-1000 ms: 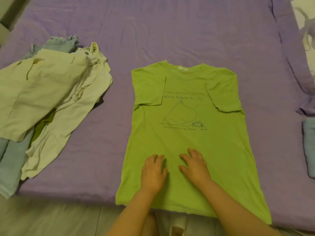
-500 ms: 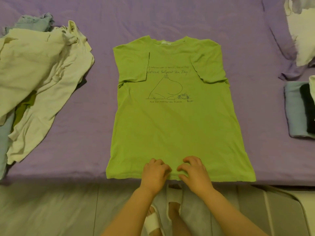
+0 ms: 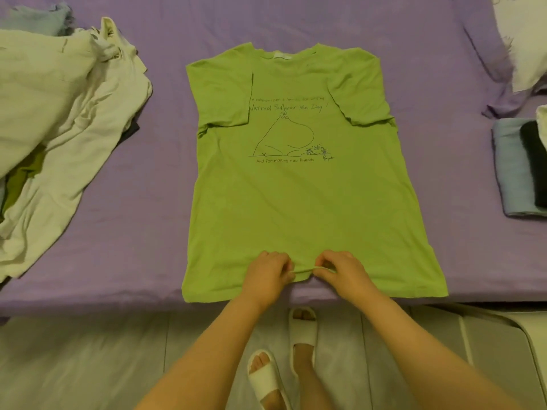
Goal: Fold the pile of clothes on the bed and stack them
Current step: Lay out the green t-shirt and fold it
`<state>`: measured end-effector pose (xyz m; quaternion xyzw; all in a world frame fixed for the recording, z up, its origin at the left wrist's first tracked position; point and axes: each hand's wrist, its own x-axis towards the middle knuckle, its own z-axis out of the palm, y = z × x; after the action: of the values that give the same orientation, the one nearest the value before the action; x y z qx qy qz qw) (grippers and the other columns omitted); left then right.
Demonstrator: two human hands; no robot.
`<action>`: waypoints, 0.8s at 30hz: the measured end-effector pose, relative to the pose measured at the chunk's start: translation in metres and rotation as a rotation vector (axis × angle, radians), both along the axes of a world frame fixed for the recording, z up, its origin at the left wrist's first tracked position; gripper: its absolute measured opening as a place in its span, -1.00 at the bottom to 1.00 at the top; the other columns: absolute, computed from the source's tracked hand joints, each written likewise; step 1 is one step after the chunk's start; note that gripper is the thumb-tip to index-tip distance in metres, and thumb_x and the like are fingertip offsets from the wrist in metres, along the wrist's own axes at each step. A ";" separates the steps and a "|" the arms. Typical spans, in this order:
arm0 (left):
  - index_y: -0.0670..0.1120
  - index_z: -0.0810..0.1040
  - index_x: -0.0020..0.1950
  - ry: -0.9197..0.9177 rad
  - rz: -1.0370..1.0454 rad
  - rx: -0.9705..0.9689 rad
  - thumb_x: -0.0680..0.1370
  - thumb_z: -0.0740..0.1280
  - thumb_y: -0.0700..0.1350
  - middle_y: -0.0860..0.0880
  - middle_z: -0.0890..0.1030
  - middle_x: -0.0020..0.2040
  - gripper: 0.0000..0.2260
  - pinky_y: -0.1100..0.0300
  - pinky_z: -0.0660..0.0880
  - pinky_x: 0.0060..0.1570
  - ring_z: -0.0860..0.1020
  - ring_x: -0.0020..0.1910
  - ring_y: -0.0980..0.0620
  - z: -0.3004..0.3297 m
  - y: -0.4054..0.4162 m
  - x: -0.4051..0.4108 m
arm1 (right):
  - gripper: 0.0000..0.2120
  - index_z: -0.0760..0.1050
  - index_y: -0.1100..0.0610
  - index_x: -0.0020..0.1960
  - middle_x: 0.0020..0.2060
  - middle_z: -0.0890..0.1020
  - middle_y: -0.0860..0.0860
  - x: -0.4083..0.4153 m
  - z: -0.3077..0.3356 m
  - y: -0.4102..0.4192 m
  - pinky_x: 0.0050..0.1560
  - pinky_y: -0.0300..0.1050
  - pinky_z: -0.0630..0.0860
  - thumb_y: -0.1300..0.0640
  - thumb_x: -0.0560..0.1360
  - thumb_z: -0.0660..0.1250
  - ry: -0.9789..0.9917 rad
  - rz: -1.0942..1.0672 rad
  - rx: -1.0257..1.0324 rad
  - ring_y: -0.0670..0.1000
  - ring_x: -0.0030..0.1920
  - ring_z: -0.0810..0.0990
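- With sleeves already tucked in, the tee (image 3: 299, 202) lies flat mid-bed (image 3: 154, 220), hem at the near edge.
- Left hand (image 3: 268, 275) & right hand (image 3: 340, 272) both pinch the hem, fingers curled on cloth; looks ready to fold it up.
- Done: small stack (image 3: 521, 170) at right.
- Left to do: pile (image 3: 59, 113) at left, w/ several pieces.
- Nothing blocks the fold path.

The green T-shirt (image 3: 299, 202) is matt, soft cloth — so is the purple bed sheet (image 3: 142, 208); the floor (image 3: 88, 365) looks like pale wood planks.
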<state>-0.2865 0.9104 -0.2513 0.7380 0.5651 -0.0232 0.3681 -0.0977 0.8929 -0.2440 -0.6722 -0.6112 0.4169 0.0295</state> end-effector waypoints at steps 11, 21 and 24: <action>-0.02 0.47 0.04 -0.325 0.328 -0.276 0.56 0.29 0.10 0.00 0.46 -0.26 -0.79 0.16 0.31 -0.22 0.40 -0.25 0.04 0.056 0.109 0.014 | -0.97 0.50 0.09 -0.08 -0.38 0.41 -0.02 0.015 0.054 0.128 -0.39 -0.31 0.27 0.16 0.54 0.32 0.349 -0.126 -0.013 -0.10 -0.37 0.33; 0.08 0.53 -0.05 -0.496 0.356 -0.326 0.41 0.52 -0.13 0.01 0.44 -0.11 -0.76 0.40 0.38 -0.25 0.40 -0.24 0.15 0.082 0.199 -0.008 | -0.81 0.58 0.04 -0.03 -0.06 0.59 0.03 0.030 0.079 0.210 0.02 -0.27 0.44 0.22 0.40 0.48 0.526 -0.154 -0.155 -0.09 -0.04 0.53; 0.00 0.56 -0.14 -0.542 0.365 -0.343 0.41 0.51 -0.17 -0.01 0.49 -0.22 -0.84 0.34 0.38 -0.22 0.44 -0.27 0.15 0.086 0.224 -0.014 | -0.87 0.61 0.07 -0.06 -0.11 0.66 0.03 0.025 0.084 0.230 -0.04 -0.33 0.50 0.20 0.41 0.48 0.583 -0.261 -0.151 -0.13 -0.11 0.60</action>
<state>-0.3000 1.1340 -0.1652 0.5319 0.5574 0.1447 0.6208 -0.0724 1.1228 -0.1598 -0.5974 -0.4532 0.6286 0.2064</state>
